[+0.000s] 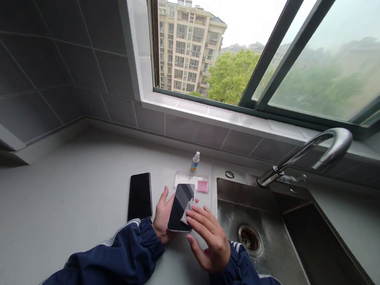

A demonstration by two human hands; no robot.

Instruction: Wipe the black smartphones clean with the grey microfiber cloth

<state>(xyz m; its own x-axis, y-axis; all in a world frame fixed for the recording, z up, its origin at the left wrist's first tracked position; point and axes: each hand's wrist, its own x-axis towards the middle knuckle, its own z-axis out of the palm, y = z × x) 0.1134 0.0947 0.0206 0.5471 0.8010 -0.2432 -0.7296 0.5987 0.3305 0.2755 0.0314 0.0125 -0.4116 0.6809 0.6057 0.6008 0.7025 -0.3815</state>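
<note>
My left hand (162, 217) holds a smartphone (179, 203) from below and the side, its dark glossy screen facing up and the thumb pointing away from the edge. On the screen's right part lies a small white cloth (186, 215), pressed under the fingertips of my right hand (210, 238). The right thumb stands apart from the cloth. Behind the phone, a clear phone case (183, 177) rests on the counter with a pink square pad (202, 186) on it. A small white spray bottle (195, 162) with a coloured label stands upright just beyond the case.
A second dark device with a black screen (140, 195) lies left of my left hand, near the sleeve. To the right is a steel sink (231, 203) with a drain (250, 239) and a curved chrome faucet (308, 147). A tiled wall and window sill (193, 105) bound the counter (74, 195).
</note>
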